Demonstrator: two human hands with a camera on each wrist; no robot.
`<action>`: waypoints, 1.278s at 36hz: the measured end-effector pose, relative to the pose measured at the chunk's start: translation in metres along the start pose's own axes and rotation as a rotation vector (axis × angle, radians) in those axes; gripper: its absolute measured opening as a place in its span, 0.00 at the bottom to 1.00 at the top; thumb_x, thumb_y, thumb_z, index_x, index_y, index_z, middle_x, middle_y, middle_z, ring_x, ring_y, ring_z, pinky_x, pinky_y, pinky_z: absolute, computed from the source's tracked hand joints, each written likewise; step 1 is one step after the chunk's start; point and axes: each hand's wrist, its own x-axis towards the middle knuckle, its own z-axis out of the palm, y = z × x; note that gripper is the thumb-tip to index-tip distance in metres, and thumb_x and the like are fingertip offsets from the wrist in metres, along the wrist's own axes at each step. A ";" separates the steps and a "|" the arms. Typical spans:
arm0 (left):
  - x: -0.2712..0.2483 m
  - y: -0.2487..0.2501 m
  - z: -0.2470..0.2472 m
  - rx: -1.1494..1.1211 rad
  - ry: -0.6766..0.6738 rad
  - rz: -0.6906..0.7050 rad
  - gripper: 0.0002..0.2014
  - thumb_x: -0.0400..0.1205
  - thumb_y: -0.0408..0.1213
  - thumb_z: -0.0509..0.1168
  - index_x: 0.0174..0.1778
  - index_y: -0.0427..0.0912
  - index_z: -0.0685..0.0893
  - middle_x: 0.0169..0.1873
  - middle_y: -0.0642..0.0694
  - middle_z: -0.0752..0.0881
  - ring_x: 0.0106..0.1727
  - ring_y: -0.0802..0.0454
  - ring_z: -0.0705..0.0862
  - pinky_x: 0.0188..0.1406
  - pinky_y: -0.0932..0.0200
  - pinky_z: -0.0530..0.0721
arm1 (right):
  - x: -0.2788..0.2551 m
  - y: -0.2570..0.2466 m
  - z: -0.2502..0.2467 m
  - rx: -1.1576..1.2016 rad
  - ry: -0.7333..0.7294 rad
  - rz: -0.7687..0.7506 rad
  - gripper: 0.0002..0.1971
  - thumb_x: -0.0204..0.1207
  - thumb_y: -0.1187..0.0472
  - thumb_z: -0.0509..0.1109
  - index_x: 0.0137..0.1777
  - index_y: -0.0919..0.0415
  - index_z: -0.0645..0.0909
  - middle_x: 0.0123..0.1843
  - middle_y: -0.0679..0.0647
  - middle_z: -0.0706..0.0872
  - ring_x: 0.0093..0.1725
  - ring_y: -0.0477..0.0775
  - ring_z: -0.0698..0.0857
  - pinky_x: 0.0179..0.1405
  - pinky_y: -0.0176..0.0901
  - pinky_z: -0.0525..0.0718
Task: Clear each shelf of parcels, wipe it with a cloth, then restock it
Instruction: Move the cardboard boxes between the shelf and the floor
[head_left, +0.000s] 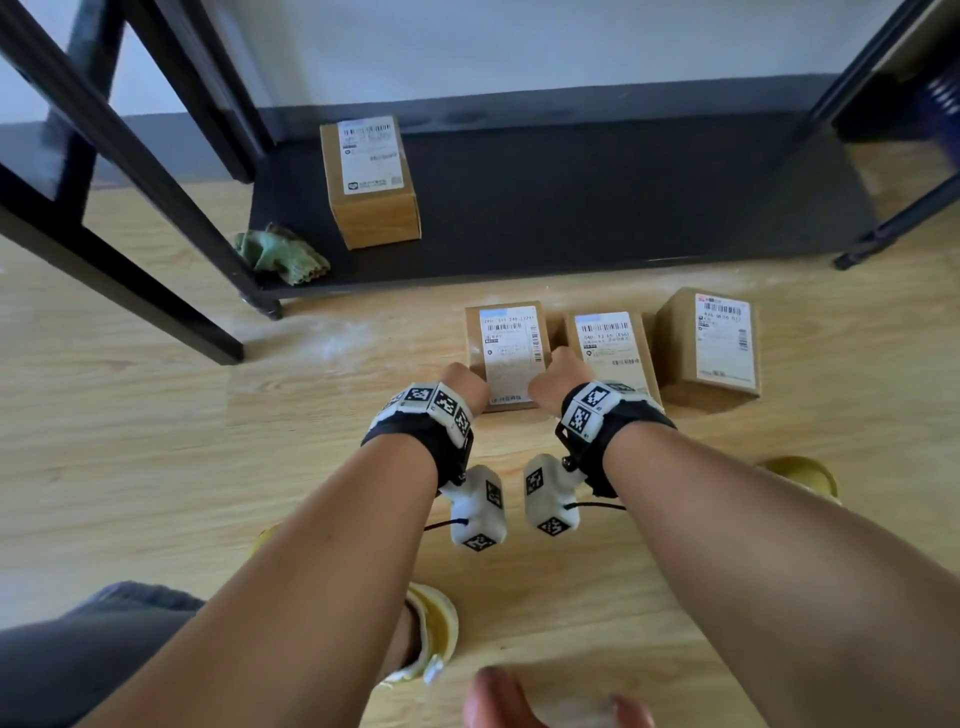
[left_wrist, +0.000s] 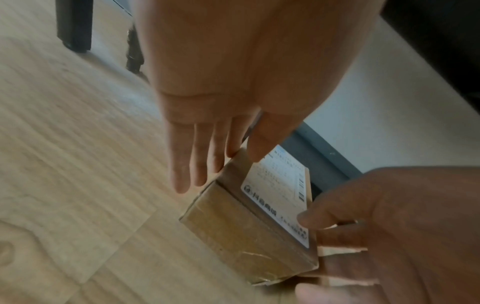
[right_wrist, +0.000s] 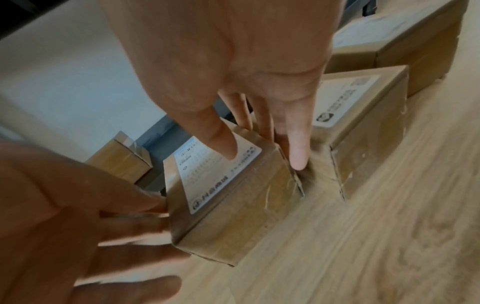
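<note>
Three brown labelled parcels stand in a row on the wood floor in front of the dark bottom shelf (head_left: 597, 208). My hands flank the leftmost parcel (head_left: 511, 343) (left_wrist: 249, 232) (right_wrist: 233, 207). The left hand (head_left: 464, 382) (left_wrist: 218, 170) lays straight fingers along its left side, thumb on the label. The right hand (head_left: 558, 379) (right_wrist: 263, 158) has straight fingers down in the gap on its right side, thumb on top. I cannot tell if the parcel is off the floor. One more parcel (head_left: 371, 182) (right_wrist: 119, 162) stands on the shelf's left end, with a crumpled green cloth (head_left: 283, 254) at the front left corner.
The middle parcel (head_left: 610, 345) (right_wrist: 363, 115) stands close to the right of the held one, the third parcel (head_left: 719, 343) beyond it. Black shelf-frame legs (head_left: 156, 218) slant at the left and right. My foot in a yellow slipper (head_left: 431, 629) is near on the floor.
</note>
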 end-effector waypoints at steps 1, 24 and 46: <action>0.001 0.002 -0.003 -0.038 0.028 0.002 0.15 0.84 0.29 0.56 0.65 0.28 0.78 0.60 0.31 0.83 0.56 0.38 0.84 0.58 0.48 0.83 | 0.000 0.000 -0.004 0.041 0.018 -0.011 0.19 0.76 0.68 0.63 0.67 0.63 0.71 0.54 0.58 0.83 0.46 0.56 0.84 0.42 0.48 0.86; 0.061 0.112 -0.091 -0.552 0.172 0.161 0.18 0.86 0.35 0.55 0.72 0.44 0.73 0.40 0.48 0.78 0.50 0.40 0.85 0.56 0.41 0.86 | 0.090 -0.082 -0.126 0.306 0.277 -0.278 0.24 0.77 0.64 0.65 0.74 0.54 0.74 0.64 0.51 0.83 0.49 0.49 0.80 0.40 0.38 0.74; 0.121 0.136 -0.100 0.306 0.356 0.223 0.14 0.87 0.33 0.56 0.68 0.37 0.77 0.65 0.43 0.80 0.59 0.47 0.81 0.55 0.59 0.77 | 0.147 -0.108 -0.145 0.284 0.247 -0.268 0.26 0.81 0.56 0.65 0.80 0.55 0.69 0.77 0.52 0.74 0.71 0.54 0.78 0.58 0.40 0.76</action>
